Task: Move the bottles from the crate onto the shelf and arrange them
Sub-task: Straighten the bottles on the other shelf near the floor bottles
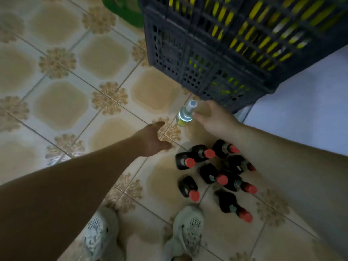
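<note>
One clear bottle (185, 114) upright on floor (62, 110) beside crate (188, 59). Fingers of right hand (212, 119) straight, tips at its neck; left hand (152, 140) spread wide, holding nothing. Eight red-capped bottles (207, 173) stand near two shoes (188, 228).

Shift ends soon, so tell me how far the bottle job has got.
Done: dark bottles stand on the floor, outside the crate. In hand: the left hand and right hand, both open, reach toward the clear bottle; nothing is gripped. Left: yellow items show through the crate's slots, and no shelf is in view, so shelving looks unstarted.
</note>
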The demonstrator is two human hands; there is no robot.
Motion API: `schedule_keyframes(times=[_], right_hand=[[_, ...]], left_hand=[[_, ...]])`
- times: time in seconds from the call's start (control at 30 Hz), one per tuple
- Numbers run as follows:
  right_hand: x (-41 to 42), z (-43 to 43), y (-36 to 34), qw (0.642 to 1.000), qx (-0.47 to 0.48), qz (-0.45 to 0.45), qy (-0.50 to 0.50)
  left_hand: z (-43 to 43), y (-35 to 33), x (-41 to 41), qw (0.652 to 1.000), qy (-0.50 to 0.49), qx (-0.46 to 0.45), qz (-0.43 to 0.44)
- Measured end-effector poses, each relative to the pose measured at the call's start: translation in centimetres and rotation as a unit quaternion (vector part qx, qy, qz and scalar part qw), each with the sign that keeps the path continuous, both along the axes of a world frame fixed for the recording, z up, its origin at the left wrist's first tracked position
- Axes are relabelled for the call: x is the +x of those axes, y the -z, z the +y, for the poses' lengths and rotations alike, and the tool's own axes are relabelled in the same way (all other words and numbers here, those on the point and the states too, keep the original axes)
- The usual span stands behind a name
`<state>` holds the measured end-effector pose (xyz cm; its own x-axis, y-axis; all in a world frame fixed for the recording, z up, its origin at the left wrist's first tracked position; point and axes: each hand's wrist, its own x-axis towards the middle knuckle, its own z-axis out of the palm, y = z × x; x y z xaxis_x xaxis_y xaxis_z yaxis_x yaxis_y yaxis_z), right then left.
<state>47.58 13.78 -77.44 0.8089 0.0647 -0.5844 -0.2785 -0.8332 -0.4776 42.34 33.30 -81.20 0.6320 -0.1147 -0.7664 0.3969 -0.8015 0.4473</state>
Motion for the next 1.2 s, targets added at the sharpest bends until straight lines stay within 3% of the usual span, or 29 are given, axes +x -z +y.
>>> schedule_keyframes(times=[0.13, 0.33, 0.47, 0.57, 0.7, 0.83, 1.03, 1.2], right_hand=[[2.6, 0.4, 8.7, 0.998, 0.046, -0.004, 0.043], [4.1, 0.9, 14.8, 0.993, 0.082, -0.061, 0.059], [3.1, 0.4, 13.2, 0.985, 0.096, -0.110, 0.093], [2.4, 0.2, 7.7, 0.983, 0.105, -0.122, 0.086], [0.9, 1.5, -5.0, 0.969, 0.114, -0.197, 0.098], [-1.3, 4.0, -20.5, 0.950, 0.149, -0.225, 0.155], [-7.0, 8.0, -41.7, 0.918, 0.263, -0.193, 0.224], [-11.7, 9.1, -55.8, 0.876, 0.323, -0.212, 0.290]], left_hand=[[-1.3, 7.6, 1.9, 1.000, -0.012, 0.001, -0.007], [-3.4, 14.2, 4.9, 0.999, -0.041, -0.012, -0.014], [-4.4, 14.1, 4.5, 0.998, -0.044, -0.034, -0.024], [-3.3, 10.8, 3.1, 0.994, -0.069, -0.077, -0.034], [-1.6, 0.6, 1.0, 0.978, -0.101, -0.163, -0.088], [0.5, -14.7, -1.3, 0.954, -0.130, -0.245, -0.117], [4.5, -37.9, -5.4, 0.927, -0.092, -0.355, -0.077], [6.6, -52.6, -7.3, 0.898, -0.034, -0.435, -0.054]])
